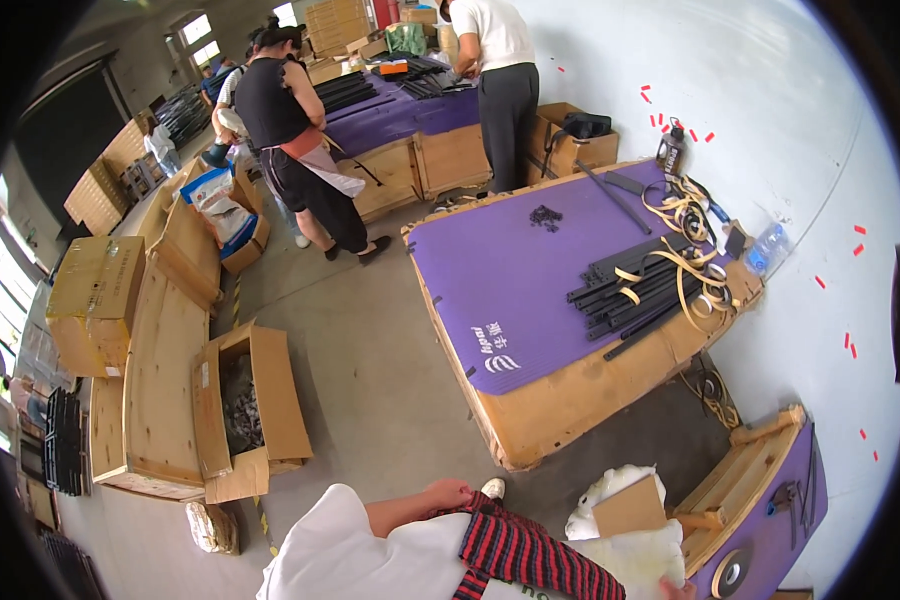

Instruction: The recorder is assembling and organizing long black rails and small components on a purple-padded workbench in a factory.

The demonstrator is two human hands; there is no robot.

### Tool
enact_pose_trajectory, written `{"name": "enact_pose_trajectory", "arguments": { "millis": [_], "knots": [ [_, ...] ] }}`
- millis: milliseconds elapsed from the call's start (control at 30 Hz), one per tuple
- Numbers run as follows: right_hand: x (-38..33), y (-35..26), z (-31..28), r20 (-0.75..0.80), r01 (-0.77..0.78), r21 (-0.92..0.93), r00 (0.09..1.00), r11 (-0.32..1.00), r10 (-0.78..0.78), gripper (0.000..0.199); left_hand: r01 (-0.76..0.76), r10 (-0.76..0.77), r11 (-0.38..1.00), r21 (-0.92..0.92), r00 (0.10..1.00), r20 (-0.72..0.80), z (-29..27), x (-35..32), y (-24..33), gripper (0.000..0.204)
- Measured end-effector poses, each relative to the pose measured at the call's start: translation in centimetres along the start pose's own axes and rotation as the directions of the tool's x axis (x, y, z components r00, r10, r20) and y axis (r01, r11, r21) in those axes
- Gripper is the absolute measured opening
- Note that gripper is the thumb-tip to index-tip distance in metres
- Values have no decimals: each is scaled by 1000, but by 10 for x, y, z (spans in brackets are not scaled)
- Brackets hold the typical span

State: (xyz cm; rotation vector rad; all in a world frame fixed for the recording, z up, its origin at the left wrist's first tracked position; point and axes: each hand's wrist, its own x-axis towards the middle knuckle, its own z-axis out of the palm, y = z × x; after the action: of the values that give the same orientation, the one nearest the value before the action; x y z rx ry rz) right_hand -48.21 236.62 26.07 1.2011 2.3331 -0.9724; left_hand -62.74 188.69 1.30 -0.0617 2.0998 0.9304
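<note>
Purple mat, white lettering, beyond bare hands

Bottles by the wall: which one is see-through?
The clear plastic bottle, farther right, by the table's corner. The other bottle, farther left, is black.

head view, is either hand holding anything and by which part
It cannot be told: the left hand is curled near the striped red-and-black cloth, with no clear grip, and the right hand is mostly cut off.
</note>
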Motion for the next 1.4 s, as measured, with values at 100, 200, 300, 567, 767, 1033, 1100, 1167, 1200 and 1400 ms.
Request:
{"name": "enact_pose_trajectory", "arguments": {
  "millis": [100, 200, 300, 567, 767, 1033, 1100, 1167, 1200, 1400],
  "knots": [
    [37, -26, -4, 44, 96, 28, 994, 995, -97, 81, -76, 85, 987, 143, 995, -60, 0, 22, -2, 31],
    [69, -45, -13, 85, 176, 55, 980, 983, -180, 78, -20, 36, 984, 177, 996, -88, 0, 49, -12, 31],
    [99, -53, -27, 120, 246, 90, 959, 965, -256, 75, 39, -21, 993, 111, 987, -158, -10, 49, 0, 32],
    [180, -68, -53, 96, 283, 125, 951, 951, -295, 43, 206, -196, 978, 35, 964, -181, 17, 34, -8, 33],
    [199, -100, -59, 195, 296, 349, 905, 889, -377, 26, 242, -267, 961, -135, 942, -206, 41, 34, -8, 38],
    [182, -153, -46, 229, 372, 355, 855, 858, -466, 30, 231, -280, 949, -213, 928, -244, 48, 1, -6, 37],
    [170, -170, -40, 212, 417, 311, 846, 854, -490, 30, 211, -284, 939, -271, 921, -265, 45, -5, -14, 40],
    [153, -191, -34, 180, 467, 233, 841, 853, -510, 29, 202, -269, 946, -254, 927, -264, 35, -5, -32, 40],
    [141, -199, -30, 156, 518, 159, 827, 840, -540, 29, 192, -255, 953, -235, 928, -273, 32, -6, -44, 39],
    [62, -257, 12, 48, 594, 195, 789, 780, -613, 29, 188, -349, 857, -480, 897, -271, -23, -18, -124, 31]
  ]
}}
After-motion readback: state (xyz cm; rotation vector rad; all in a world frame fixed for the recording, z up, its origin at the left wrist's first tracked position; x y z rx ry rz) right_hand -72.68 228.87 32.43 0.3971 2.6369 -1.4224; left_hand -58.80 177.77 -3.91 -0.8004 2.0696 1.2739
